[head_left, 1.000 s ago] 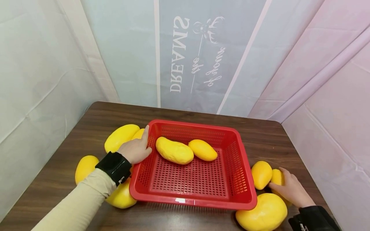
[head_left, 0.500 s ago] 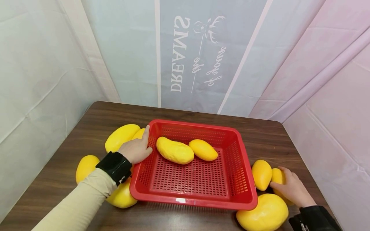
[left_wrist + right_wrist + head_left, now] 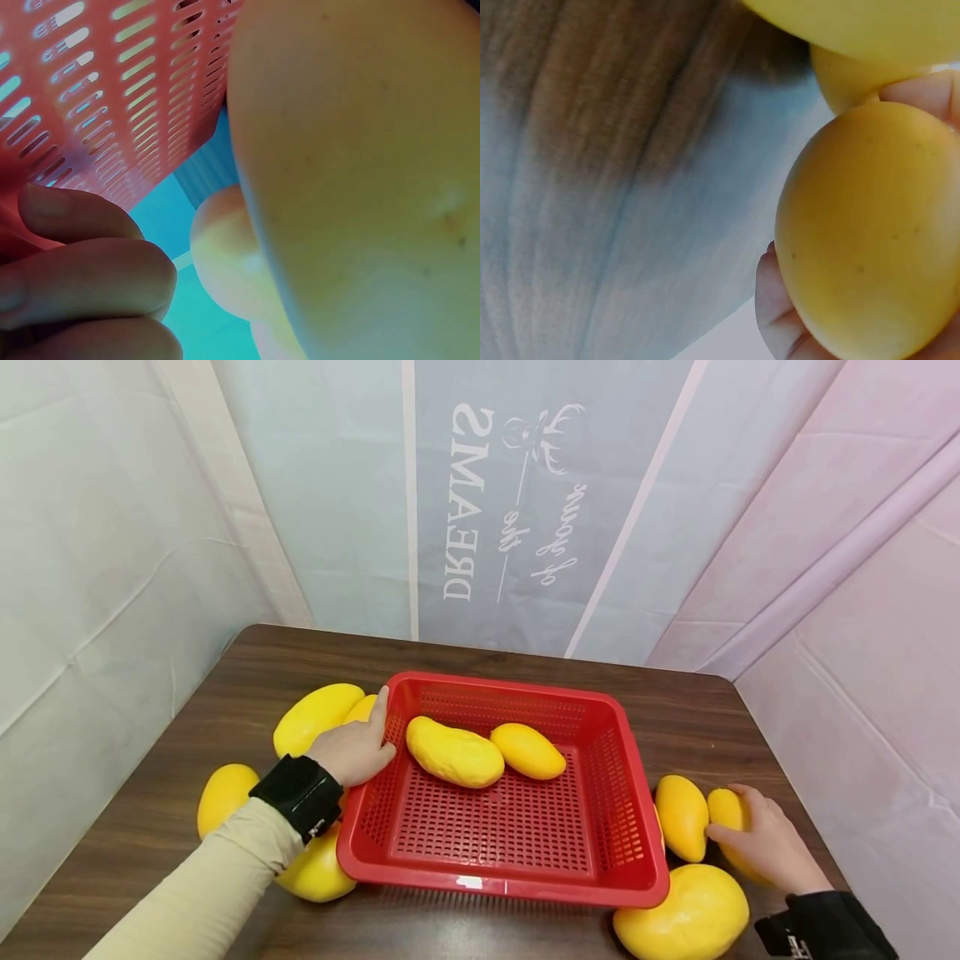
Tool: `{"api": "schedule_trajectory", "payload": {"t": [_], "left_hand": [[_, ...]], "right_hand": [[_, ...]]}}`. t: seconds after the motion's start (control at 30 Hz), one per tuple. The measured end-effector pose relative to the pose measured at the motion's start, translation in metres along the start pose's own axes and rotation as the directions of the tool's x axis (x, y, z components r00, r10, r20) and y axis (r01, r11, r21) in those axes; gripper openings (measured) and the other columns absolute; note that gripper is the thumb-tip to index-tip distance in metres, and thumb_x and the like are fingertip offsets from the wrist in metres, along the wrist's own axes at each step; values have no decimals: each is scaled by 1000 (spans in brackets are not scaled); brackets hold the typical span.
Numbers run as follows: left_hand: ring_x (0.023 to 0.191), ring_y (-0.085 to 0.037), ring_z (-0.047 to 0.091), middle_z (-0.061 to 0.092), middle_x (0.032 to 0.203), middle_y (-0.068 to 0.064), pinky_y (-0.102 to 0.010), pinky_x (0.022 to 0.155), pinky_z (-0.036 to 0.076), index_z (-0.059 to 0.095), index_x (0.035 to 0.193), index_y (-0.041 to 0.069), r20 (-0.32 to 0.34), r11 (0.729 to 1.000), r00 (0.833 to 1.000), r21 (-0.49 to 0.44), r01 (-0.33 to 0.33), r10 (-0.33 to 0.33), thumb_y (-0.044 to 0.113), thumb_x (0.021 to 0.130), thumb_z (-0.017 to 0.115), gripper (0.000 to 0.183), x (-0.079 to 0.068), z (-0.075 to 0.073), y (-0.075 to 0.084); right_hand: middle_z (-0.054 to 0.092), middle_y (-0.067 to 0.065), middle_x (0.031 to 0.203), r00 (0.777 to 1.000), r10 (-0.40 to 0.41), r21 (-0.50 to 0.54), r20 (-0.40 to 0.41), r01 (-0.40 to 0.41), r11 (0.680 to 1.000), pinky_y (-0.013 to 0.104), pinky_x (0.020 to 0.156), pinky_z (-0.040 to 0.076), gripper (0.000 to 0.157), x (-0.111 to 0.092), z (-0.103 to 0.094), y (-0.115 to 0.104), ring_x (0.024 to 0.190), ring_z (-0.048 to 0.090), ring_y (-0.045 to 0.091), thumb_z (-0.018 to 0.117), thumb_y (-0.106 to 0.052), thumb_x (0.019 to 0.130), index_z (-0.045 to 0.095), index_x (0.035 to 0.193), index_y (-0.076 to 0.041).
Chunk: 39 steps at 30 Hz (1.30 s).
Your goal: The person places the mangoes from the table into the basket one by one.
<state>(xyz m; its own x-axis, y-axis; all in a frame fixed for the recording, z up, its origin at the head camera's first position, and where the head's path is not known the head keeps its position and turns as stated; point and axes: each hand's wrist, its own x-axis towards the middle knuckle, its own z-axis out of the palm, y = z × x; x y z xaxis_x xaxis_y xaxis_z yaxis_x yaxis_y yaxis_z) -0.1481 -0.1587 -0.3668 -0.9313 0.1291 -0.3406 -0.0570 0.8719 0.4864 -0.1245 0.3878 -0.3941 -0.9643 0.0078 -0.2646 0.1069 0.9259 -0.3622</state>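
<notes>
"What's in the grip?"

"The right hand [image 3: 772, 845] curls thumb and fingers around a smooth oval yellow fruit [image 3: 727, 812], spread just to its width. It's at the table's right side; whether it touches the wood I can't tell. The left hand [image 3: 351, 755] grips the left rim of a red perforated plastic basket [image 3: 562, 894], index finger stretched along it."

"And around them?"

"A curved yellow fruit [image 3: 682, 818] sits just beside the held one, a big rounded yellow fruit [image 3: 686, 910] by the basket's near right corner. More yellow fruits [image 3: 318, 718] surround the left forearm. Two lie inside the basket, toward its far side."

"The surface?"

"A dark brown wood-grain table [image 3: 675, 718], rounded at its back corners, with pale lettered cloth [image 3: 495, 527] behind."

"Room to move?"

"A strip of tabletop runs behind the basket; a narrower one separates the right hand from the right edge. Inside, perforated floor stretches toward the near rim."
</notes>
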Motion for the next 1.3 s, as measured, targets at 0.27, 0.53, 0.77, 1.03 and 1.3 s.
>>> {"api": "schedule_trajectory", "payload": {"t": [0.27, 0.53, 0.77, 1.03, 1.3], "left_hand": [[51, -17, 63, 60, 70, -7, -32, 54, 58, -12, 162, 7, -3, 1000, 1000, 4, -3, 3, 24, 97, 52, 93, 0, 0, 0], [50, -17, 62, 60, 69, -7, -32, 54, 57, -10, 162, 7, -13, 1000, 1000, 10, -8, 8, 24, 97, 52, 92, 0, 0, 0], [50, -18, 62, 59, 69, -7, -32, 54, 57, -11, 162, 6, -9, 1000, 1000, 16, -8, 8, 24, 97, 52, 93, 0, 0, 0], [50, -18, 62, 59, 69, -7, -32, 54, 57, -11, 163, 8, -6, 1000, 1000, 15, 4, -4, 25, 97, 52, 92, 1, 1, -1], [50, -18, 62, 60, 69, -8, -32, 54, 58, -11, 162, 7, 0, 1000, 1000, 11, 3, -3, 25, 97, 52, 93, 0, 0, 0]], "right_hand": [[44, 44, 117, 997, -57, -9, -46, 57, 998, 58, 76, 48, 91, 0, -12, -10, 93, 49, 45, 66, -44, 89, 29, 140, 22], [46, 42, 119, 994, -81, -8, -73, 81, 997, 53, 74, 48, 86, 0, -16, -21, 94, 50, 43, 64, -42, 90, 32, 141, 19], [49, 41, 122, 984, -134, 13, -115, 137, 991, 60, 79, 46, 79, -4, -16, -33, 98, 51, 45, 61, -40, 93, 35, 142, 16], [50, 38, 129, 963, -193, 39, -186, 203, 978, 58, 78, 46, 76, -11, -20, -60, 100, 53, 44, 61, -40, 93, 39, 147, 10], [58, 28, 119, 946, -248, 36, -208, 260, 965, 45, 68, 47, 72, -18, -30, -93, 92, 54, 35, 63, -35, 92, 42, 148, 5]]}}
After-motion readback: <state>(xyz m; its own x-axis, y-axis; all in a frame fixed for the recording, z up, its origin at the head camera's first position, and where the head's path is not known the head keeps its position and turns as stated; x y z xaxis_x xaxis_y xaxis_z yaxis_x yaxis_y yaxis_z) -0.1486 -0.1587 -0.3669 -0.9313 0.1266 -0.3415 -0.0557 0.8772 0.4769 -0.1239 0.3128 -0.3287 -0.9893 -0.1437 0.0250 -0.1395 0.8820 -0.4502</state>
